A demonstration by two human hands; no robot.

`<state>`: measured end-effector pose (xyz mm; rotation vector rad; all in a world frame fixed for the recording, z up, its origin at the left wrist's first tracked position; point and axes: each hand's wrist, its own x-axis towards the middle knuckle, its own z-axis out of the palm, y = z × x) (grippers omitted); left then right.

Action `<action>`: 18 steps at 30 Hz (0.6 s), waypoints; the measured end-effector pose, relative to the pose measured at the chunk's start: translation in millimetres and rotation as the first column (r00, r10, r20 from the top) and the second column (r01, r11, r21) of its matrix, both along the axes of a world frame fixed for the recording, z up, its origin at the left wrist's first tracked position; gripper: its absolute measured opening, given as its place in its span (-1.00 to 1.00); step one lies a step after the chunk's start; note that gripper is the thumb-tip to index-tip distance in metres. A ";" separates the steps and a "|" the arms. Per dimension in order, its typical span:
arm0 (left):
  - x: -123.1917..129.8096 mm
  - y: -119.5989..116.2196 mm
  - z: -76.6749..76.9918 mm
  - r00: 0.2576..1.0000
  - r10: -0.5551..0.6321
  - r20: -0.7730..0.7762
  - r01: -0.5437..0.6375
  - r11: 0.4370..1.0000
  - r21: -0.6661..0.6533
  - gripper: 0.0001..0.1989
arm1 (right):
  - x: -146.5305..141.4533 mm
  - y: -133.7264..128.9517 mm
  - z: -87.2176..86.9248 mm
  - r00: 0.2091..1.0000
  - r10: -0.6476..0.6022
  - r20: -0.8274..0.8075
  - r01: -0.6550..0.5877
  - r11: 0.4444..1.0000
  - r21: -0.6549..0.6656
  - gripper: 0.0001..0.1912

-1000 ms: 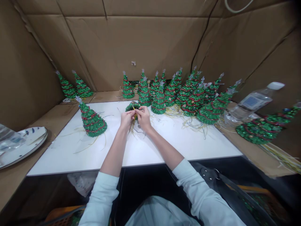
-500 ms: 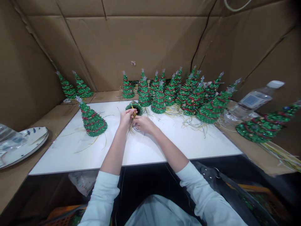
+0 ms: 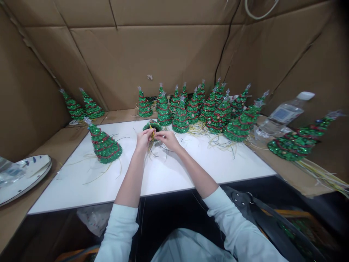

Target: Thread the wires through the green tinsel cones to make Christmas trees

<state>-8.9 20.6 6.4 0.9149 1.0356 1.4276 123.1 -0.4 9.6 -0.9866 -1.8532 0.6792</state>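
Left hand (image 3: 143, 141): curled, its fingers (image 3: 147, 135) closed around a bunch of yellow strands (image 3: 151, 135) at the base of a small green tinsel tree (image 3: 151, 126). Right hand (image 3: 168, 140): palm down, fingers drawn together and reaching left to the same strands, just beside the left hand; whether it grips them is too small to tell. Both forearms angle inward from the near edge of the worktop (image 3: 81, 185), the hands almost touching, white sleeves (image 3: 119, 236) pushed back from the wrists. The small tree sits tilted near the middle of the far part of the worktop, its dark opening partly visible, with thin dark wires (image 3: 163, 147) hanging below the right hand. Also present: a larger tinsel tree (image 3: 104, 146) leaning on the worktop, left of the hands; a dense group of upright tinsel trees (image 3: 180, 120) beyond them; a tinsel tree on its side (image 3: 296, 144) at far right; a plastic water bottle (image 3: 282, 114) on its side behind that; a white plate (image 3: 27, 178) at far left; cardboard walls (image 3: 152, 62) around the bench.
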 end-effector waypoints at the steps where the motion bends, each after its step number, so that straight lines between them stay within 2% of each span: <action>1: 1.0 0.0 -0.4 1.000 0.007 0.002 -0.007 1.000 0.010 -0.81 | -3.5 1.0 -1.8 0.994 -0.066 -0.090 0.064 0.997 -0.031 -0.84; 4: 4.2 0.2 -2.3 0.999 0.038 -0.016 -0.038 0.999 0.033 -0.81 | -18.4 3.7 -9.3 0.923 -0.292 -0.251 0.270 0.955 -0.121 -0.80; 7: 5.8 1.7 -5.7 0.996 0.059 -0.060 -0.057 0.998 0.032 -0.78 | -29.7 5.9 -16.7 0.880 -0.418 -0.226 0.397 0.908 -0.136 -0.80; 12: 5.6 6.6 -12.3 0.991 0.112 -0.073 -0.108 0.993 0.057 -0.76 | -32.9 6.4 -23.5 0.887 -0.433 -0.159 0.434 0.900 -0.027 -0.80; 18: 6.5 6.8 -12.9 0.990 0.119 -0.073 -0.114 0.991 0.067 -0.73 | -31.9 3.0 -24.4 0.892 -0.440 -0.104 0.445 0.895 0.027 -0.79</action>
